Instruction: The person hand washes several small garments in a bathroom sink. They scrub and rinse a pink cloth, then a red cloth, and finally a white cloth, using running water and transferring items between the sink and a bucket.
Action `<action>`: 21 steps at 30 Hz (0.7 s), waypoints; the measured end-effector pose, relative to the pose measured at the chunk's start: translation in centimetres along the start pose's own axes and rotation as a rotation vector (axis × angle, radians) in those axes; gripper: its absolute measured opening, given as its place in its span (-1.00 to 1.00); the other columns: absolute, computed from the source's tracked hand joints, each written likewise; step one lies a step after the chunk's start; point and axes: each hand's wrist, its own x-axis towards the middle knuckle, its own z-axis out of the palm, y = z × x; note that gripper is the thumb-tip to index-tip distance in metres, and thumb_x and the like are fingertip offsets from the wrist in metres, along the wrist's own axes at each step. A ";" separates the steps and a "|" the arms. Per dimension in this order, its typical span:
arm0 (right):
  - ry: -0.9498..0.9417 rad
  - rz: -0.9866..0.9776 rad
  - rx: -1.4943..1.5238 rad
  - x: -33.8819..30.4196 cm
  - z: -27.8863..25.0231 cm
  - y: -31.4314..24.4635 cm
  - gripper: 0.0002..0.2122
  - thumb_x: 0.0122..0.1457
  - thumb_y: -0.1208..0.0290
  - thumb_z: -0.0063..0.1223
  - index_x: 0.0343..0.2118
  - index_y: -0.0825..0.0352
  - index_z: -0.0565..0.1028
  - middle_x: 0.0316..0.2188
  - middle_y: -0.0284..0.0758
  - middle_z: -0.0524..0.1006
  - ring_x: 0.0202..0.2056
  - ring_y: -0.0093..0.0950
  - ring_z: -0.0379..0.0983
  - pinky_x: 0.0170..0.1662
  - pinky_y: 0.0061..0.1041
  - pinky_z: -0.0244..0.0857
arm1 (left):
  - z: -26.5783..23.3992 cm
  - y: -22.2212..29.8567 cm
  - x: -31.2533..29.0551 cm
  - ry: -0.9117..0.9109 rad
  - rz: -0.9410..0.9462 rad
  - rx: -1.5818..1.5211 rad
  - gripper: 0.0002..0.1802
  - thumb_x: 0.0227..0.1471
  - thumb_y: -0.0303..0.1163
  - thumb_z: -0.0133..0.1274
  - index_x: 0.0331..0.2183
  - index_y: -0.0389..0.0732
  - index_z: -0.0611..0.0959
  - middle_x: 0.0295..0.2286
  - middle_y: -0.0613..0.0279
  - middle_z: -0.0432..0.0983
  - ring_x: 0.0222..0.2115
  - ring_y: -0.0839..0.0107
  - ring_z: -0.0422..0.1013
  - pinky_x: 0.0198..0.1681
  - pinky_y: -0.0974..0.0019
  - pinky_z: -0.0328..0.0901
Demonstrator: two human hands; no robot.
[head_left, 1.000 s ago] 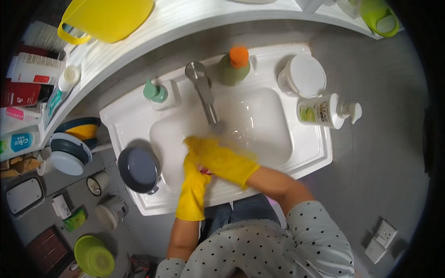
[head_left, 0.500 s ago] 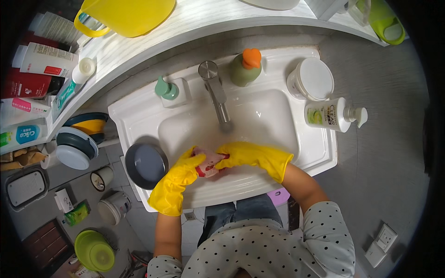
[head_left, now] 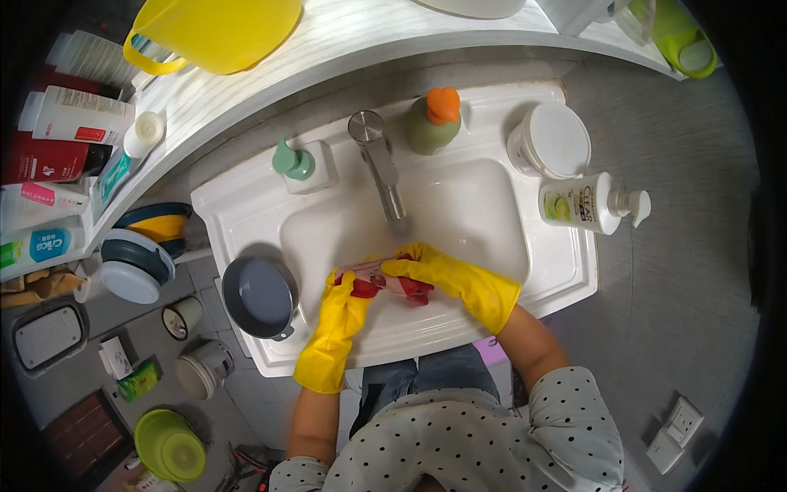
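Both my hands wear long yellow rubber gloves and are over the front of a white sink (head_left: 508,238). Between them is a pink and red cloth (head_left: 393,284), crumpled, with a darker red edge hanging at its right. My left hand (head_left: 348,299) grips the cloth's left end. At the cloth's upper right, my right hand (head_left: 418,264) has its fingers closed over the fabric. A metal faucet (head_left: 384,176) points down just behind the hands; I cannot tell whether water runs from it. Left of my left hand, a grey round basin (head_left: 261,297) sits on the sink's edge, with greyish liquid inside.
Along the sink's back rim stand a green pump bottle (head_left: 293,161) and an orange-topped bottle (head_left: 436,121). A white lidded tub (head_left: 557,139) and a white pump bottle (head_left: 582,203) occupy the right rim. Overhead curves a white shelf (head_left: 344,57) bearing a yellow jug (head_left: 221,33).
The cloth has gone from bunched to more spread out, its red edge now showing at the right. My left hand has turned more upright and shifted right; my right hand sits slightly higher.
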 end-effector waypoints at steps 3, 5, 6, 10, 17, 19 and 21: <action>0.131 -0.054 0.018 0.7 0.3 1.3 -0.73 0.22 0.21 0.15 -0.29 0.38 0.60 -0.45 -0.39 0.57 -0.48 -0.63 0.42 -0.43 -0.64 0.31 | 1.2 -1.3 1.0 0.132 -0.031 -0.125 -0.66 0.27 -0.33 -0.03 0.03 -0.24 0.47 -0.02 0.04 0.45 -0.09 0.23 0.45 0.04 0.20 0.37; 0.209 -0.088 0.004 0.9 0.6 1.4 -0.73 0.24 0.23 0.13 -0.25 0.38 0.59 -0.43 -0.38 0.58 -0.46 -0.62 0.44 -0.41 -0.63 0.32 | 0.9 -1.8 1.4 0.183 -0.114 -0.105 -0.66 0.27 -0.30 -0.03 0.01 -0.23 0.48 -0.05 0.07 0.47 -0.12 0.25 0.46 0.00 0.22 0.39; 0.149 -0.153 0.044 1.0 0.5 1.2 -0.74 0.25 0.23 0.11 -0.24 0.38 0.58 -0.43 -0.38 0.58 -0.44 -0.62 0.44 -0.39 -0.63 0.33 | 0.9 -1.7 1.5 0.191 -0.148 -0.086 -0.67 0.27 -0.28 -0.03 0.01 -0.22 0.49 -0.07 0.08 0.48 -0.14 0.26 0.47 -0.02 0.24 0.39; 0.194 -0.283 0.138 2.7 0.9 2.3 -0.78 0.30 0.28 0.02 -0.22 0.36 0.55 -0.48 -0.40 0.55 -0.50 -0.61 0.42 -0.43 -0.65 0.30 | 1.0 -1.5 1.3 0.195 -0.217 -0.052 -0.67 0.27 -0.22 -0.03 -0.02 -0.19 0.51 -0.14 0.15 0.51 -0.21 0.29 0.49 -0.11 0.28 0.43; 0.247 -0.118 -1.467 6.6 8.9 5.0 -0.64 0.16 0.18 -0.02 -0.05 0.27 0.43 -0.04 -0.12 0.52 -0.19 -0.01 0.55 -0.24 -0.09 0.41 | 2.3 -3.7 2.5 0.335 -0.200 -0.165 -0.68 0.26 -0.16 -0.02 -0.06 -0.13 0.53 -0.23 0.24 0.55 -0.30 0.34 0.51 -0.23 0.36 0.45; 0.199 -0.233 -1.186 6.9 5.3 3.2 -0.68 0.22 0.20 -0.11 -0.08 0.31 0.43 -0.08 -0.09 0.55 -0.16 -0.04 0.55 -0.21 -0.14 0.42 | 1.7 -4.5 2.4 0.353 -0.203 -0.136 -0.68 0.26 -0.16 -0.02 -0.06 -0.14 0.53 -0.23 0.23 0.55 -0.30 0.34 0.51 -0.23 0.36 0.45; 0.169 0.061 -0.983 7.7 2.7 -1.0 -0.69 0.25 0.22 -0.16 -0.09 0.32 0.43 -0.11 -0.06 0.56 -0.14 -0.06 0.54 -0.19 -0.16 0.42 | 1.2 -5.5 2.6 0.370 -0.187 -0.118 -0.68 0.26 -0.16 -0.02 -0.06 -0.14 0.52 -0.23 0.23 0.55 -0.30 0.34 0.51 -0.23 0.36 0.45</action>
